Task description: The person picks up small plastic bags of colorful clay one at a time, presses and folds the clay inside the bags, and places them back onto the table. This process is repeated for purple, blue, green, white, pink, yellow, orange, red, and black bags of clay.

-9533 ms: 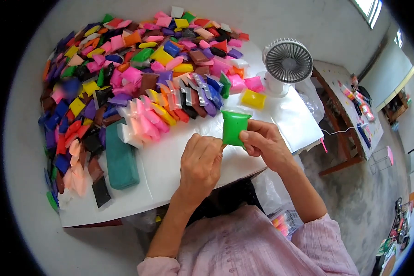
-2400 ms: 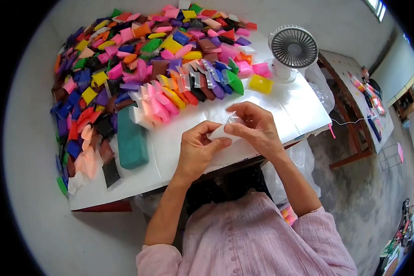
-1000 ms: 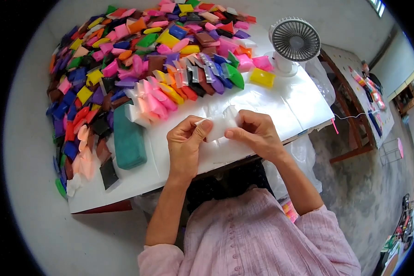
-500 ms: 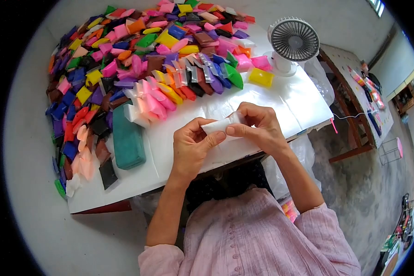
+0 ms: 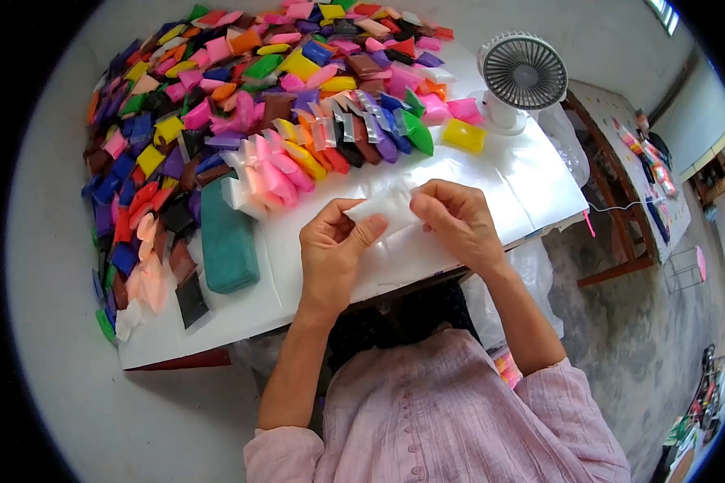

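Observation:
A small white packet (image 5: pixel 385 212) with a clear plastic end is held up over the front part of the table. My left hand (image 5: pixel 332 253) is closed on its left end, thumb lying on top. At the right end, my right hand (image 5: pixel 461 221) pinches the clear edge between thumb and fingers; the exact grip is partly hidden. Just beyond my hands is a row of colourful packets (image 5: pixel 342 138), with pink ones (image 5: pixel 274 179) nearest my left hand. A green rectangular block (image 5: pixel 229 241) lies to the left.
A large heap of coloured packets (image 5: pixel 205 88) covers the table's back and left. A white fan (image 5: pixel 524 76) stands at the back right, near a single yellow packet (image 5: pixel 464 136). The white tabletop (image 5: pixel 507 189) ends just in front of my body.
My right thumb has drawn back to the right from beside the left thumb. More of the white packet shows between my hands, and it looks flatter. The view has shifted slightly.

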A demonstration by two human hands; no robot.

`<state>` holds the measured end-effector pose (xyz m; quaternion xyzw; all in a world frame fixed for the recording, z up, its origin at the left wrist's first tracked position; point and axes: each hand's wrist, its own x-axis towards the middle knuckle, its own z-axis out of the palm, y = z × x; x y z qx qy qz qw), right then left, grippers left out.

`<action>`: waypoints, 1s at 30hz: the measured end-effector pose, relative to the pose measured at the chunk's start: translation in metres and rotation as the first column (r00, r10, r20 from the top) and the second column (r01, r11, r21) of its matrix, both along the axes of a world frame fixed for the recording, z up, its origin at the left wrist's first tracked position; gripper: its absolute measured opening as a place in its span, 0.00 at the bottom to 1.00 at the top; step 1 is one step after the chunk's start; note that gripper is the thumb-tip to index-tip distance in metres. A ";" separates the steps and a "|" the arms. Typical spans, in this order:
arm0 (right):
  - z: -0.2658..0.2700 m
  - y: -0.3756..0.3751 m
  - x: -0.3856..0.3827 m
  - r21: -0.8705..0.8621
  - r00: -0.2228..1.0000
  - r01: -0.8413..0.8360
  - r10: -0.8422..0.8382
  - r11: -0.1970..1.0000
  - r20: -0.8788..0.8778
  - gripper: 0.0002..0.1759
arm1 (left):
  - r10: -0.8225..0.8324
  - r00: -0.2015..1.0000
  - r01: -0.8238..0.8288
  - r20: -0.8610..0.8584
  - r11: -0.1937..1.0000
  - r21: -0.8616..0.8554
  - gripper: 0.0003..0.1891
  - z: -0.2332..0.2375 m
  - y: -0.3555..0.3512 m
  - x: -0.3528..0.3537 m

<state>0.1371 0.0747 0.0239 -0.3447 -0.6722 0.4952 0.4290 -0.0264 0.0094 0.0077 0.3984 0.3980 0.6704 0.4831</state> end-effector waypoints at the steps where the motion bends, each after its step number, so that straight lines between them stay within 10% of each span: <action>1: -0.003 0.000 0.003 0.000 0.999 -0.033 0.033 0.999 0.007 0.13 | 0.019 0.999 -0.019 0.037 1.000 -0.005 0.09 -0.001 0.000 0.000; 8: -0.006 -0.001 0.011 0.135 0.994 0.033 -0.047 0.990 0.099 0.16 | 0.154 0.942 -0.135 -0.299 0.987 0.083 0.12 0.002 -0.004 0.002; 13: 0.004 -0.013 0.009 -0.164 0.999 -0.003 -0.005 0.987 -0.048 0.23 | 0.658 0.419 -0.181 -0.626 0.736 0.653 0.18 0.003 -0.002 0.017; 16: -0.004 -0.010 0.006 -0.270 0.984 -0.109 0.066 0.957 -0.164 0.17 | 0.671 0.340 -0.026 -0.659 0.707 0.706 0.22 0.000 -0.006 0.027; 21: -0.003 -0.007 0.009 -0.195 0.985 -0.007 -0.026 0.981 -0.169 0.13 | 0.374 0.668 -0.081 -0.643 0.896 0.436 0.29 0.003 -0.012 0.016; 24: -0.003 -0.006 0.009 -0.135 0.981 -0.004 -0.022 0.991 -0.193 0.13 | -0.066 0.959 0.072 -0.275 0.997 0.013 0.22 0.010 -0.011 0.009; 30: -0.002 -0.009 0.002 -0.028 0.986 -0.002 -0.003 1.000 -0.167 0.14 | -0.087 0.940 0.074 -0.329 0.996 -0.051 0.15 0.002 -0.005 0.014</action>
